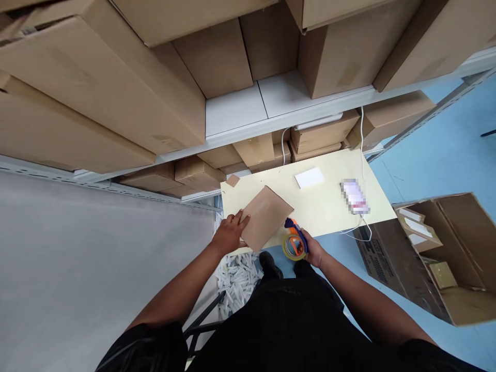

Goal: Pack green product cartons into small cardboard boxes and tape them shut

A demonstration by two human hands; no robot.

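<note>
My left hand [228, 235] grips the left end of a flat brown cardboard box [267, 217], thumb and fingers over its top and edge. The box lies tilted over the pale yellow table [329, 217]. In my right hand [313, 249] is a blue and orange tape dispenser [295, 238] with a roll of clear yellowish tape, close to the box's right corner. My fingers wrap around its handle. Whether the dispenser touches the box I cannot tell.
On the table lie a white box [309, 177], a phone [354, 196] with a white cable and a small cardboard piece [233, 180]. Shelves [271, 124] of cartons stand behind. A large open carton [422, 258] is on the right; paper strips [238, 279] lie below left.
</note>
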